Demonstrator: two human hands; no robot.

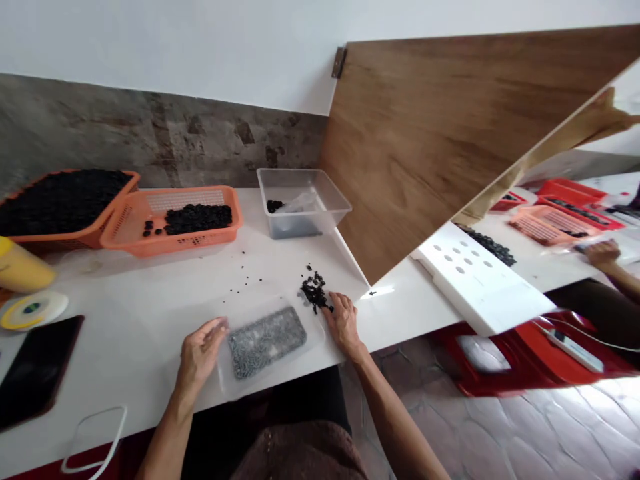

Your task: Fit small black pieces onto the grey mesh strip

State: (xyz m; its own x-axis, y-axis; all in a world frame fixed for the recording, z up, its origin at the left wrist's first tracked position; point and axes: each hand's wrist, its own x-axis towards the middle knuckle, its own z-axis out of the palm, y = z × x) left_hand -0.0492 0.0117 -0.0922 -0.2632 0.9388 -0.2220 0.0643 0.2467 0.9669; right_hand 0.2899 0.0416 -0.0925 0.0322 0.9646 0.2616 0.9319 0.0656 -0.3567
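A clear plastic tray (270, 341) full of small grey metal pieces, which look like screws, lies on the white table in front of me. My left hand (201, 350) is beside its left end, thumb and fingertips drawn together; anything between them is too small to make out. To the right of the tray, my right hand (343, 323) rests at the edge of a loose pile of small black parts (314, 290). Its thumb and forefinger close around a small black part at the pile's near edge. A few black bits (245, 273) are scattered beyond the tray.
Orange baskets (173, 243) of black round parts and a clear bin (305, 223) stand at the back. A slanting wooden panel (425, 133) rises at right. A phone (40, 370), tape roll (35, 310) and white cable (117, 433) lie left. Another person's hand (601, 253) shows far right.
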